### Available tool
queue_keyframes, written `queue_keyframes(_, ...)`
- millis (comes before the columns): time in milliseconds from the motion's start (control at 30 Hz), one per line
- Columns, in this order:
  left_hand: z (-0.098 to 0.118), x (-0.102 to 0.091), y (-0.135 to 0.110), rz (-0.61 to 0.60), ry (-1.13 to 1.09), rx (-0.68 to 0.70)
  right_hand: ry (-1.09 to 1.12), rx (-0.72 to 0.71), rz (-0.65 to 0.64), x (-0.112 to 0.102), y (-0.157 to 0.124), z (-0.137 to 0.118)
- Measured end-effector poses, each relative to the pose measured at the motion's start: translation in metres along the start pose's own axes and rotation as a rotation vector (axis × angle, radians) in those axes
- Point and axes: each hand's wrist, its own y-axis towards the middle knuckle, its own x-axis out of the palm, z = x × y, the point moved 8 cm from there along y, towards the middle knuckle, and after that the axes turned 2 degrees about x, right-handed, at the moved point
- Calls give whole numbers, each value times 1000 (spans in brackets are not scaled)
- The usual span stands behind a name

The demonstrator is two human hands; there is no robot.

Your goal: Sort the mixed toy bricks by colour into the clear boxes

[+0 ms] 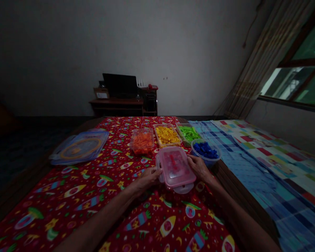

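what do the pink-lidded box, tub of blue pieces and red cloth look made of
Pink-lidded box: probably plastic, smooth and translucent, judging by the soft sheen on its lid. Tub of blue pieces: likely clear plastic, since blue shows through its wall. Red cloth: apparently fabric, matt, its print showing no shine.

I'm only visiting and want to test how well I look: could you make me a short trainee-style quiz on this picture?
1. Multiple choice: what colour are the pieces in the round bowl? a) white b) blue c) pink
2. True or false: the left hand is dipping into the round bowl.
3. Fill in: between the orange pieces and the green pieces sit the ____ pieces.

Key: 1. b. 2. False; it is at the pink lid, as is the right hand. 3. Yellow.
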Motion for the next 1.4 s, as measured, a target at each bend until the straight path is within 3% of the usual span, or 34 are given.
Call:
queue_keyframes(100, 15, -14, -6, 33, 355, 97, -90, -47, -14, -2, -5, 0)
queue_keyframes(233, 80, -74, -38, 410, 1129, 491, -350, -236, 81, -24, -28, -15)
queue_keyframes(300, 99, -114, -55, 539, 1406, 528, -404, -318, 108, -35, -43, -27)
queue_keyframes(367, 110, -158, -67, 624, 1635, 457, -408, -357, 62, -39, -55, -38)
queue_keyframes(467, 113, -228, -78, 754, 1873, 59, -360, -398, -39, -35, -66, -54)
queue_keyframes(567, 114, -259, -85, 750, 1895, -107, -331, -407, -52, -32, -67, -63)
queue_keyframes(800, 123, -253, -83, 674, 1967, -169, -336, -375, -15, -34, -62, -65)
queue_keyframes(900, 136, -248, -87, 705, 2042, -160, -340, -363, -9, -39, -61, -64)
queue_keyframes(1000, 164, -247, -102, 863, 2060, -72, -346, -356, 23, -47, -59, -62)
queue_keyframes(1100, 202, -240, -125, 1102, 1922, 108, -341, -347, 67, -55, -53, -65)
queue_keyframes(1200, 236, -225, -148, 1404, 1557, 335, -296, -359, 56, -54, -45, -78)
queue_keyframes(1267, 240, -211, -152, 1506, 1192, 412, -238, -365, 30, -46, -39, -91)
queue_keyframes(1300, 235, -202, -146, 1473, 995, 438, -198, -361, 21, -42, -36, -97)
queue_keyframes(1367, 219, -170, -114, 1187, 566, 541, -93, -321, 3, -32, -28, -106)
queue_keyframes(1400, 209, -146, -91, 974, 404, 569, -21, -287, -4, -29, -24, -109)
